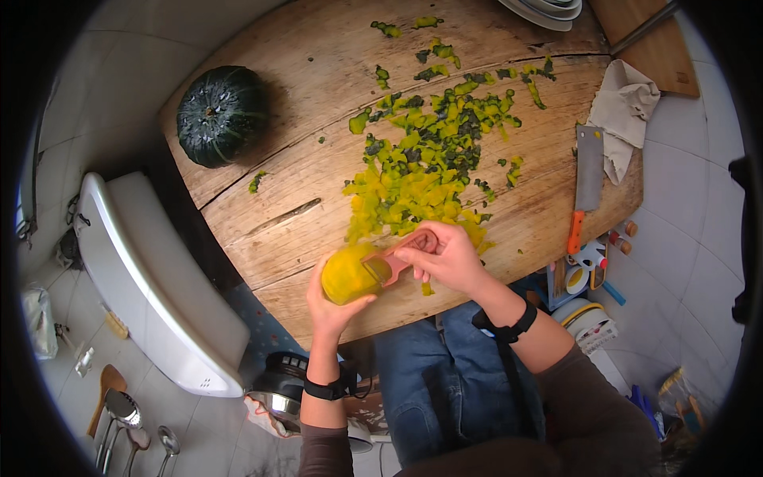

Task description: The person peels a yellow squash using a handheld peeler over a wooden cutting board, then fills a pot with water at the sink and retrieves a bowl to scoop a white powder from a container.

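Observation:
My left hand (335,307) cups a peeled yellow squash (349,275) near the table's front edge. In my right hand (450,256) is a pink peeler (398,262), its blade against the right side of the squash. Beyond both hands lies a wide heap of yellow and dark green peelings (423,173), with loose scraps scattered around it. A whole dark green pumpkin (222,116) sits at the table's far left.
On the wooden table's (310,137) right side lies a cleaver (587,179) with an orange handle, beside a crumpled cloth (623,113). Stacked plates (548,12) stand at the far edge. A white sink (155,286) is at left, ladles (122,411) below it.

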A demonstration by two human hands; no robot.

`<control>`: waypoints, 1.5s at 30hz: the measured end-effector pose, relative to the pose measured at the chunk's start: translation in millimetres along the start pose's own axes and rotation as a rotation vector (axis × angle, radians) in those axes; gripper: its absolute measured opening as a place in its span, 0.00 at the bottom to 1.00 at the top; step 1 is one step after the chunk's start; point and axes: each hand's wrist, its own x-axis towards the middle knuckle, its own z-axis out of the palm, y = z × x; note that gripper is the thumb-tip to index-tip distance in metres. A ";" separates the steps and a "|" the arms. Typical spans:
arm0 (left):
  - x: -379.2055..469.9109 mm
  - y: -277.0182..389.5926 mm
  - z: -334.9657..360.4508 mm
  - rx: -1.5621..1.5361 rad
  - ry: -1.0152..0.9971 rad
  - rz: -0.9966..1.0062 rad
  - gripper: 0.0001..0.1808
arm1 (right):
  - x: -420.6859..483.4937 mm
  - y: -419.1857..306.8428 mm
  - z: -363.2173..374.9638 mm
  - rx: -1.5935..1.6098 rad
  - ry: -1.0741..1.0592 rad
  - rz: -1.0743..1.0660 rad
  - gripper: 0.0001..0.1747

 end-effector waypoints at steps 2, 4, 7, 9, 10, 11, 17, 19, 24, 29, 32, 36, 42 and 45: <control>1.3 -0.8 -5.5 0.059 -0.054 0.001 0.56 | 10.0 -4.3 -8.0 -0.062 0.028 0.018 0.08; 3.0 0.4 -9.1 0.101 -0.098 0.020 0.57 | 11.8 -13.8 -26.0 -0.155 0.173 -0.023 0.08; 11.1 11.5 -12.5 0.154 -0.165 0.037 0.57 | -0.2 -22.2 -38.8 -0.236 0.193 -0.018 0.08; 16.6 27.6 -17.1 0.222 -0.220 0.009 0.56 | -7.1 -23.9 -36.4 -0.133 0.044 0.047 0.08; 21.3 37.5 -20.5 0.218 -0.265 -0.060 0.55 | -9.0 -22.8 -30.9 -0.126 0.025 -0.006 0.08; 23.1 48.1 -25.9 0.223 -0.309 -0.123 0.55 | -8.4 -23.0 -27.5 -0.126 0.067 -0.001 0.08; 16.4 69.3 -22.2 0.511 -0.275 -0.018 0.53 | -4.3 -20.5 -16.7 -0.088 0.046 0.015 0.08; 8.8 58.9 -9.6 0.437 -0.187 0.049 0.54 | -9.5 -18.4 -17.0 -0.073 -0.004 0.028 0.08; -12.2 37.2 13.7 0.180 -0.030 -0.042 0.53 | -18.9 -17.8 -5.5 -0.084 0.033 -0.011 0.07; -13.8 36.7 19.0 0.037 -0.005 -0.066 0.53 | -20.3 -19.8 34.5 -0.055 -0.028 -0.029 0.09; -11.8 39.1 18.8 0.096 0.004 -0.051 0.49 | -18.4 -8.3 57.1 -0.231 -0.063 -0.160 0.08; -12.3 38.2 18.4 0.157 0.023 -0.046 0.47 | -21.9 1.8 52.7 -0.140 0.002 0.009 0.08; -11.4 34.9 16.0 0.054 -0.003 -0.049 0.49 | -19.5 -31.2 -14.2 -0.263 0.237 0.021 0.09; -11.3 36.4 18.0 0.035 0.029 -0.074 0.47 | -28.6 -32.9 -8.8 -0.230 0.203 0.025 0.08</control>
